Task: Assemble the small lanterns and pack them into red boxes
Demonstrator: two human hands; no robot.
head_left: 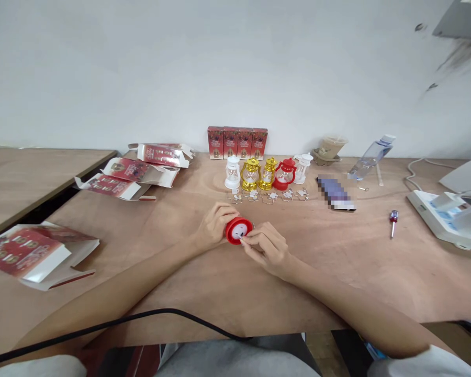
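Left hand grasps 1 red lantern lying on its side on the table. Right hand pinches at its base. 5 lanterns stand behind.

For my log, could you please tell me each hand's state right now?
Left hand: closed around the small red round plastic lantern.
Right hand: fingers pinched at its underside; anything held cannot be told.
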